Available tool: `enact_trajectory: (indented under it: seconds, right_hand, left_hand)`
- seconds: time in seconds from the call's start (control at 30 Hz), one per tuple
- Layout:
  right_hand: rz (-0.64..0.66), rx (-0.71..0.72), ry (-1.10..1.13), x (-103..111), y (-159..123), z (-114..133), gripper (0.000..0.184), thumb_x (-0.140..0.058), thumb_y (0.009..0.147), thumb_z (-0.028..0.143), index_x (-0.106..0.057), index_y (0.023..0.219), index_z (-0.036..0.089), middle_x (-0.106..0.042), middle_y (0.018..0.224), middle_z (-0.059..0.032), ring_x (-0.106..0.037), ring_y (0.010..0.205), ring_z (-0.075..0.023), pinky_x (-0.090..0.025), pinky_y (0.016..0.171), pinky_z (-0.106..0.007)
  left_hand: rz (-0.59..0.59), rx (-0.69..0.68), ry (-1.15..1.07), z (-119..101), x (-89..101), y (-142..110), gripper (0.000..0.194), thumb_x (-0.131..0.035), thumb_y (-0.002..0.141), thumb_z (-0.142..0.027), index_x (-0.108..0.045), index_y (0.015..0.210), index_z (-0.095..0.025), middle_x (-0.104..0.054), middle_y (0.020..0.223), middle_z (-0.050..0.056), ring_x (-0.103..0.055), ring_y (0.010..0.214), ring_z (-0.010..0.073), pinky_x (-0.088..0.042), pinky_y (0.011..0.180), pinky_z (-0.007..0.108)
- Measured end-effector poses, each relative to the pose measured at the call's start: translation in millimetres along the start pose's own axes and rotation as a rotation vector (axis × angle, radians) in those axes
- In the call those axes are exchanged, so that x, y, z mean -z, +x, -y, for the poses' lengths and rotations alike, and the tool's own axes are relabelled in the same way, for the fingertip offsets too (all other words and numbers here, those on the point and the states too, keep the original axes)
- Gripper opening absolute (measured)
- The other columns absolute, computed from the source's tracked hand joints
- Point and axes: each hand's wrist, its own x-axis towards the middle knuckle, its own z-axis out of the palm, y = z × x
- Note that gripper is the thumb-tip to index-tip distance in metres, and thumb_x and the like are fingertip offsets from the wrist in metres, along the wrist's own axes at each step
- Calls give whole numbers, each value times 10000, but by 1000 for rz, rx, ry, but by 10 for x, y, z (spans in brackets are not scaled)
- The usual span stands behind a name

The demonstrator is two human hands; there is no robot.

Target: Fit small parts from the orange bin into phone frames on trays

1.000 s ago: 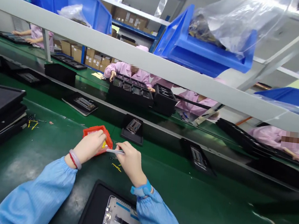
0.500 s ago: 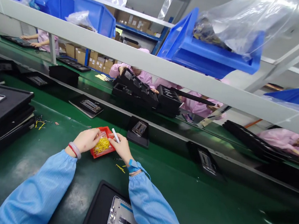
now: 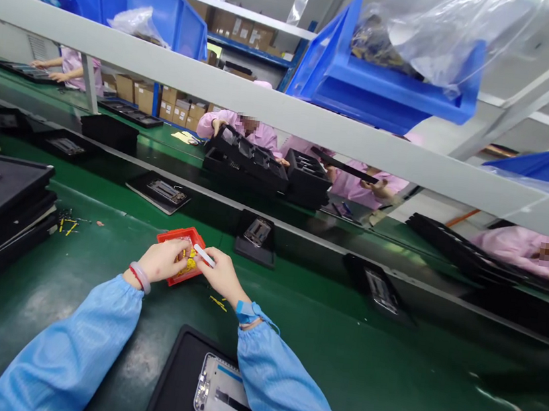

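A small red bin [image 3: 182, 233] of thin yellow pieces [image 3: 189, 266] sits on the green bench between my hands. My left hand [image 3: 161, 261] reaches over its left side, fingers drawn together at the yellow pieces; anything between the fingertips is too small to make out. In my right hand [image 3: 222, 275], at the bin's right side, is a white pen-like tool [image 3: 204, 255], held slanting across the bin. Nearer me lies a black tray [image 3: 177, 380] bearing a silver phone frame [image 3: 226, 393], partly covered by my right sleeve.
Loose yellow strips [image 3: 217, 303] lie right of the bin, others [image 3: 71, 228] farther left. Stacked black trays [image 3: 9, 200] stand at left. Beyond, a dark conveyor belt carries phone frames on black pads [image 3: 254, 254]. Blue bins [image 3: 341, 73] hang above; co-workers in pink [image 3: 258, 133] sit opposite.
My left fingers have moved right, deeper over the yellow pieces. The white tool has tilted flatter and shifted left with my right hand, and both hands are closer together.
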Motion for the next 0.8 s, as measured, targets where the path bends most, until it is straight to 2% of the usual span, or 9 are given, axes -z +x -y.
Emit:
enact_trajectory:
  seconds: [0.2,0.33,0.4,0.47,0.53,0.63,0.7,0.8]
  right_hand:
    - [-10,-15,-1,-7,-28,31,72,-571,666,169,-642,658,181,-575,632,24,-521,605,-136,-390,585,-234]
    - [-53,-39,5,58,-46,11,82,-568,679,233,-618,640,182,-578,629,20,-515,602,-140,-392,592,-243]
    - [-64,-61,14,100,-66,-16,107,-559,686,262,-611,642,181,-580,622,19,-502,577,-135,-388,573,-242]
    - [-66,-89,27,144,-97,-46,130,-556,688,288,-610,650,177,-574,604,21,-480,538,-125,-377,537,-237]
    - [-61,-115,39,189,-138,-67,147,-561,686,308,-615,666,173,-564,583,25,-455,504,-115,-363,505,-232]
    - [-52,-141,54,266,-225,-77,147,-566,686,308,-621,687,171,-556,566,29,-440,487,-108,-356,487,-225]
    - [-46,-151,60,323,-302,-71,136,-564,693,299,-615,685,173,-553,561,31,-442,489,-106,-360,490,-222]
    - [-33,-159,63,406,-445,-48,134,-579,703,302,-607,673,175,-540,555,38,-432,492,-101,-355,490,-216]
  left_hand:
    - [-79,-7,-42,-28,-90,53,187,-467,713,-36,-581,759,-177,-646,769,2,-617,710,144,-458,672,215]
    - [-163,62,-23,60,-110,72,256,-449,743,-53,-612,896,-177,-668,803,16,-630,710,153,-473,679,234]
    - [-198,91,12,123,-109,77,260,-445,749,-66,-623,905,-174,-674,805,40,-637,739,187,-476,709,282]
    - [-208,89,47,159,-111,76,225,-457,743,-73,-644,817,-173,-681,813,70,-635,805,234,-463,777,352]
    - [-214,72,73,150,-117,65,205,-468,752,-92,-658,751,-168,-683,921,115,-611,927,292,-420,863,446]
    - [-224,30,75,55,-133,33,213,-471,793,-152,-682,824,-161,-615,1156,158,-519,1107,357,-344,932,547]
    - [-202,-29,49,-41,-146,5,225,-477,823,-211,-679,918,-188,-594,1209,124,-501,1142,329,-350,948,524]
    - [-129,-219,-165,-197,-185,-45,218,-500,842,-298,-650,978,-216,-636,1126,64,-559,1065,235,-415,928,393]
